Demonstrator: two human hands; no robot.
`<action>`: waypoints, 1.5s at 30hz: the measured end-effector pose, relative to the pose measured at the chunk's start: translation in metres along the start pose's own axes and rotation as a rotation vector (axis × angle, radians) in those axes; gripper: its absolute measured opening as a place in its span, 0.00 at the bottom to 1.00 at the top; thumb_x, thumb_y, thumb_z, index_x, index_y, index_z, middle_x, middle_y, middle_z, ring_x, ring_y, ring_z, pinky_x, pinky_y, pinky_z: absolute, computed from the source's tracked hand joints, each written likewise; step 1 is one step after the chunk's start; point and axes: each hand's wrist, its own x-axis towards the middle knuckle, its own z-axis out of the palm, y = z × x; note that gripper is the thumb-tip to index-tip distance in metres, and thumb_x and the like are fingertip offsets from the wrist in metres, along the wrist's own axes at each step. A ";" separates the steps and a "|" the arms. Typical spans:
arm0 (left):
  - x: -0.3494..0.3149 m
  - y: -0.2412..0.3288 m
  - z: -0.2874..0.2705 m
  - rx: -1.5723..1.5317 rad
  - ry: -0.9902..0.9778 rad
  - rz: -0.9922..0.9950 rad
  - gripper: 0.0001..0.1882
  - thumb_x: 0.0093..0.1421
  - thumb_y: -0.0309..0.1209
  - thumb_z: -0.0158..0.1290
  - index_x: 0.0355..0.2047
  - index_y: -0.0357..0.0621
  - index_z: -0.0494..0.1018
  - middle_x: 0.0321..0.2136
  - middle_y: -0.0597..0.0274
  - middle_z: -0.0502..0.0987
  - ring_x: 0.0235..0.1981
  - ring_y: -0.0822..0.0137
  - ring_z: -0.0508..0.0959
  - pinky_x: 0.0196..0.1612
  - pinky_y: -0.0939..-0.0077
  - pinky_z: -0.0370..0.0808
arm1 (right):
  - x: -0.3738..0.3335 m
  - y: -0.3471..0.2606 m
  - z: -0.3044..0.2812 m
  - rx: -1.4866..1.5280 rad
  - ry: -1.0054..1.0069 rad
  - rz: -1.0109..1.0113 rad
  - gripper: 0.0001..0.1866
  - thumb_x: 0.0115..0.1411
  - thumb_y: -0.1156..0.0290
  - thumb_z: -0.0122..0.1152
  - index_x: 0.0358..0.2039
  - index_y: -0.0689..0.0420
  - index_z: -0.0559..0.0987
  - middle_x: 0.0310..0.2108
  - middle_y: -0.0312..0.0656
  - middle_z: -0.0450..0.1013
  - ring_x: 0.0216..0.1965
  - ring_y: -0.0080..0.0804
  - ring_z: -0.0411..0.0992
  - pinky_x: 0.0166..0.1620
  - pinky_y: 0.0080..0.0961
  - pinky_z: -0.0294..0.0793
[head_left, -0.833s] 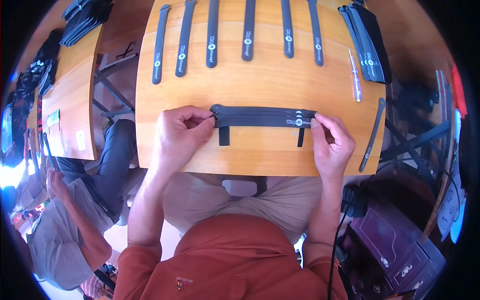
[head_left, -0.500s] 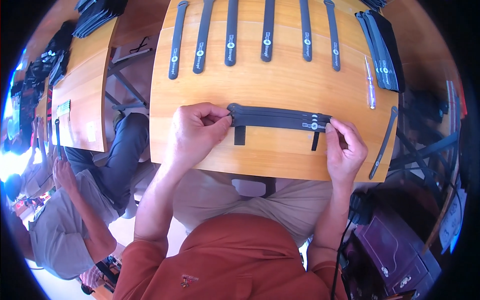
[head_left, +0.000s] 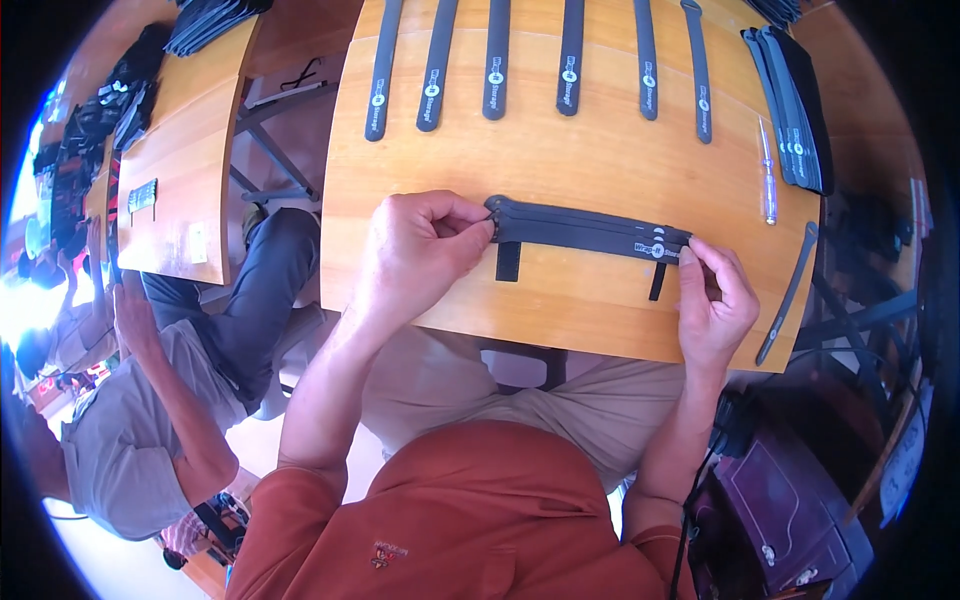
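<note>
Near the table's front edge, a small stack of dark grey straps [head_left: 590,229] with pale printing is stretched sideways between my hands. The thumb and fingers of my left hand [head_left: 428,243] pinch its rounded left ends. At the right end, my right hand [head_left: 718,295] grips it the same way, thumb on the near side. The straps overlap, their edges slightly stepped. Below them on the wood, a wider short black strip [head_left: 508,264] shows on the left and a narrower black strip [head_left: 657,283] on the right; their upper ends are hidden behind the stack.
Several grey straps [head_left: 495,70] lie spaced in a row on the wooden table [head_left: 440,165]. Rightward are a clear-handled screwdriver [head_left: 769,190], a strap bundle [head_left: 797,115] and a single strap [head_left: 787,293]. A co-worker [head_left: 150,430] sits at another table [head_left: 180,200] on the left.
The whole view has shifted, so table and hands appear further right. Both hands keep their pinch on the strap stack, which shows hardly any movement over the table.
</note>
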 end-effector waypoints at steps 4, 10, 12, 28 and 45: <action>-0.001 0.000 0.000 0.004 -0.003 0.005 0.06 0.61 0.23 0.62 0.36 0.30 0.83 0.24 0.64 0.83 0.25 0.82 0.78 0.28 0.84 0.73 | 0.001 -0.001 0.000 0.000 -0.002 0.016 0.06 0.62 0.84 0.67 0.41 0.68 0.84 0.29 0.40 0.77 0.28 0.18 0.72 0.30 0.15 0.69; 0.001 -0.003 0.002 0.021 0.010 0.012 0.06 0.61 0.22 0.63 0.36 0.30 0.83 0.25 0.63 0.83 0.25 0.81 0.78 0.29 0.83 0.75 | 0.001 -0.001 0.001 -0.013 0.014 -0.016 0.06 0.62 0.84 0.67 0.40 0.68 0.84 0.29 0.40 0.77 0.28 0.18 0.72 0.30 0.15 0.69; 0.000 -0.001 0.002 0.029 0.015 0.016 0.06 0.60 0.22 0.63 0.36 0.30 0.83 0.25 0.63 0.83 0.26 0.81 0.78 0.29 0.83 0.75 | 0.001 -0.001 0.000 -0.024 0.025 -0.029 0.06 0.62 0.84 0.67 0.40 0.67 0.84 0.29 0.40 0.77 0.27 0.18 0.72 0.29 0.15 0.69; 0.000 0.002 0.004 0.063 0.039 -0.015 0.06 0.60 0.22 0.63 0.36 0.30 0.83 0.25 0.64 0.83 0.25 0.80 0.78 0.29 0.83 0.75 | 0.000 -0.006 0.005 -0.043 0.050 -0.021 0.06 0.59 0.86 0.67 0.38 0.67 0.83 0.30 0.45 0.79 0.27 0.25 0.77 0.29 0.20 0.74; 0.000 0.001 0.005 0.120 0.053 0.035 0.07 0.59 0.22 0.63 0.37 0.30 0.83 0.26 0.61 0.84 0.25 0.77 0.80 0.31 0.80 0.77 | 0.006 -0.013 0.003 -0.111 0.045 -0.077 0.05 0.56 0.86 0.67 0.34 0.67 0.82 0.30 0.49 0.75 0.27 0.40 0.77 0.32 0.30 0.75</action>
